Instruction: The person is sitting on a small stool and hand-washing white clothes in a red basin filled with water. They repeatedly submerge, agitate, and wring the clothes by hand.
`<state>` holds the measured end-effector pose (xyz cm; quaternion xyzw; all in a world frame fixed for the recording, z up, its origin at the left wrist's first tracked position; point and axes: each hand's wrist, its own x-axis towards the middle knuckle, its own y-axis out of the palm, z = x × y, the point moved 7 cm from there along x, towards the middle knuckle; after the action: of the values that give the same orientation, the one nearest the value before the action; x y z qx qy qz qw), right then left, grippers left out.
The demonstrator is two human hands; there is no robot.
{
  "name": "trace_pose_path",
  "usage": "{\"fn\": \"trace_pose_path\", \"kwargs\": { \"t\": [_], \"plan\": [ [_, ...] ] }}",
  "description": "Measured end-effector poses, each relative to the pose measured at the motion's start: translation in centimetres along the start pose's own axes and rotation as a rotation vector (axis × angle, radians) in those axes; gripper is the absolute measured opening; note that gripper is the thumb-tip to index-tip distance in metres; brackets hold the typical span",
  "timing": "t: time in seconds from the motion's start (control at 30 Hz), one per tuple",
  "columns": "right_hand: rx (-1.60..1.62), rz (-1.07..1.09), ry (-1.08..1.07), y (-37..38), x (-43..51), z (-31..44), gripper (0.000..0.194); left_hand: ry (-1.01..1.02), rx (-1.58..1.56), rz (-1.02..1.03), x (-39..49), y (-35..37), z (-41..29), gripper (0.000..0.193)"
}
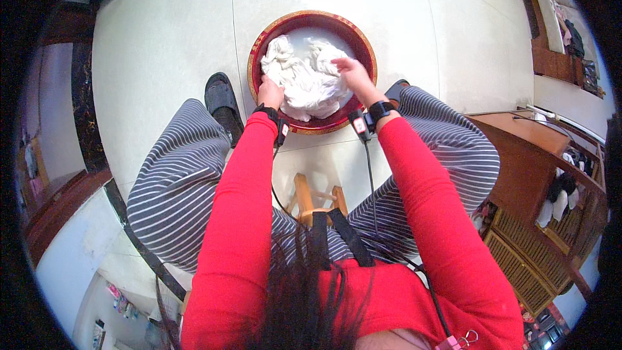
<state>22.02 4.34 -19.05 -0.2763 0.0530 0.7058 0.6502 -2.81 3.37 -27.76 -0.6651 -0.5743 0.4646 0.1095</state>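
Observation:
A red basin (370, 56) with a gold patterned rim stands on the floor before me, holding cloudy whitish water. Bunched wet white cloth (306, 78) fills much of it. At the left inner side of the basin, my left hand (271, 93) touches the cloth's edge; its fingers are partly hidden, so a firm grip cannot be made out. My right hand (355, 77) is over the cloth's right part, fingers stretched out and slightly blurred, nothing visibly held in them.
Black slippers (222, 99) are on my feet, either side of the basin. Below it stands a small wooden stool (306, 199). Cables (371, 180) run from the wrist-worn devices (360, 124) along my arms. Wooden furniture (520, 155) stands at the right on pale floor tiles (165, 48).

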Motion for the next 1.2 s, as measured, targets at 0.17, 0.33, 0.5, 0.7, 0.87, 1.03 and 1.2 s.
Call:
{"fn": "trace_pose_path", "kwargs": {
  "t": [0.17, 0.33, 0.5, 0.7, 0.87, 1.03, 1.2],
  "plan": [
    [-0.625, 0.198, -0.244, 6.3, -1.9, 0.1, 0.053, 0.066, -0.288, -0.085, -0.6, -0.3, -1.2, 0.038],
    [-0.991, 0.177, -0.266, 8.2, -2.8, -1.7, 0.027, 0.241, -0.610, -0.143, 0.0, -3.9, -4.1, 0.037],
    [-0.313, 0.012, -0.083, 0.9, -1.0, -3.3, 0.025, 0.054, -0.534, 0.112, 2.5, -6.2, -2.1, 0.040],
    [-0.280, 0.223, -0.168, 3.1, -3.0, -1.9, 0.030, 0.078, 0.058, -0.176, -0.6, -5.1, -1.2, 0.041],
    [-0.339, 0.278, -0.340, 7.2, -2.4, -2.1, 0.025, 0.539, -0.057, 0.289, -6.4, 1.7, -6.6, 0.058],
    [-0.737, 0.046, -0.317, 4.0, 2.0, -2.8, 0.051, 0.495, 0.186, 0.312, -8.9, 1.9, -5.9, 0.067],
    [-1.163, 0.139, -0.200, 2.2, 4.6, -4.2, 0.028, 0.569, 0.145, 0.288, -6.9, 1.2, -7.8, 0.077]
  ]
}}
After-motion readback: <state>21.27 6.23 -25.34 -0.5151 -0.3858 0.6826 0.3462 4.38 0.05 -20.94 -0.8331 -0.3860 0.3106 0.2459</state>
